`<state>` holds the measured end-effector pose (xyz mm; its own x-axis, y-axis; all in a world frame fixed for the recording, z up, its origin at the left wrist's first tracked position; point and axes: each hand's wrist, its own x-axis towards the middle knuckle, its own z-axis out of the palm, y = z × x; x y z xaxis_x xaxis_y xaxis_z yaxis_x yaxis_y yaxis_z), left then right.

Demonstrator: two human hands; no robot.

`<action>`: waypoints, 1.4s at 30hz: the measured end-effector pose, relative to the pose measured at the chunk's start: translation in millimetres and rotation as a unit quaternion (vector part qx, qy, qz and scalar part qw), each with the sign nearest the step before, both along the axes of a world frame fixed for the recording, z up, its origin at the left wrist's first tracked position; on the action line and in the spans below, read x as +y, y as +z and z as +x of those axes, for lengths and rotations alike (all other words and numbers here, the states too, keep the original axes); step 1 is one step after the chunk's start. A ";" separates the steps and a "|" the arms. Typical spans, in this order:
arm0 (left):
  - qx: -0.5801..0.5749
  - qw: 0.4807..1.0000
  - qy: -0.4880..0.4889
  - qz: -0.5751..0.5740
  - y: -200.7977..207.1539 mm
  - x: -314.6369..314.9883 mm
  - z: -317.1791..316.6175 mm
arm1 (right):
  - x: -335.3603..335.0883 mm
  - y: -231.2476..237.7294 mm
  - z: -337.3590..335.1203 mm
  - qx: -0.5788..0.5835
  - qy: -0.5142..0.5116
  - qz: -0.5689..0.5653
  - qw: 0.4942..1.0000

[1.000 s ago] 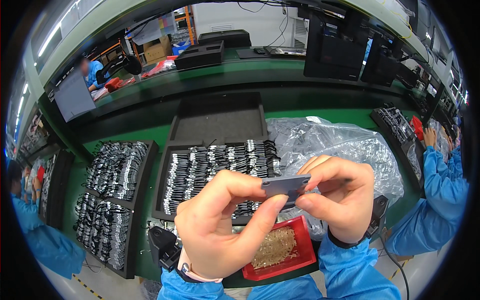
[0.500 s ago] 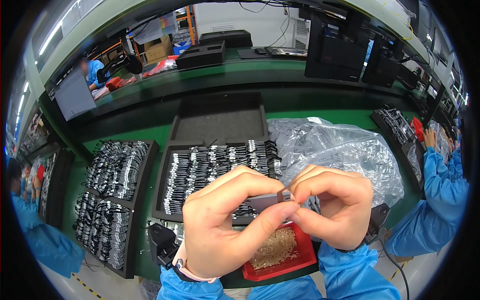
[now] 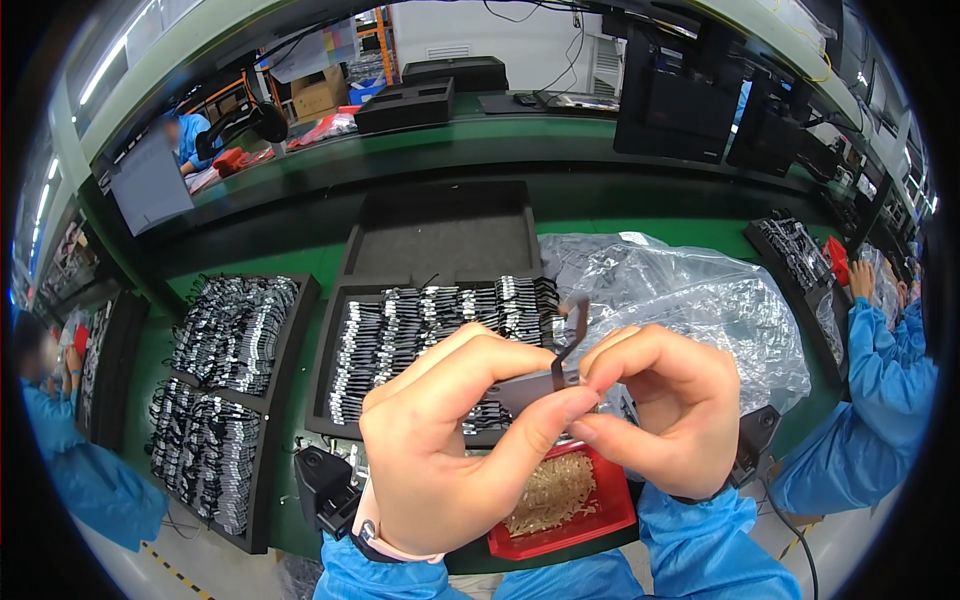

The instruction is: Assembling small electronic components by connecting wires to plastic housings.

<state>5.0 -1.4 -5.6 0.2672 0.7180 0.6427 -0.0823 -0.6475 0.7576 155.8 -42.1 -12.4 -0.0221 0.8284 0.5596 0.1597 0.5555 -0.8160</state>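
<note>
My left hand (image 3: 440, 440) pinches a small flat grey part (image 3: 527, 390) between thumb and index finger. From this part a thin dark ribbon strip (image 3: 572, 338) sticks up and bends. My right hand (image 3: 670, 400) meets it at the part's right end, thumb and index closed together. Whatever lies between those right fingertips is too small to make out. Below both hands stands a red tray (image 3: 618, 515) holding many tiny pale yellow pieces (image 3: 552, 490). Just behind the hands, a black foam tray (image 3: 325, 385) carries rows of silver-and-black parts (image 3: 400, 330).
Left of it stands another loaded black tray (image 3: 268, 450). A black foam box (image 3: 440, 235) lies behind, beside clear plastic bags (image 3: 690, 300). Black clamp-like devices (image 3: 325, 485) flank my wrists. Co-workers in blue sit at the left (image 3: 75, 450) and right (image 3: 840, 430).
The dark ribbon strip now stands up from the grey part, where before it was mostly hidden by my fingers. Both hands have shifted very slightly left.
</note>
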 end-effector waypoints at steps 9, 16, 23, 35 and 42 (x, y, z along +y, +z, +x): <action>0.002 1.000 0.004 0.008 -0.6 -0.6 -0.7 | 1.1 -0.2 -1.9 0.034 0.011 -0.002 0.999; -0.011 1.000 -0.001 0.006 -1.7 -0.2 -2.8 | 0.1 -1.3 -5.4 0.011 -0.007 -0.004 1.000; -0.062 0.998 -0.012 -0.011 -1.5 0.1 0.6 | -0.2 -4.6 -11.4 0.023 -0.022 0.025 0.999; -0.111 0.993 -0.044 -0.009 -4.7 2.8 -1.2 | -0.6 -9.8 -18.0 0.027 -0.029 0.049 0.998; -0.163 0.981 -0.084 -0.061 -3.6 4.0 -1.9 | 3.3 -8.4 -13.0 0.135 -0.032 0.138 0.981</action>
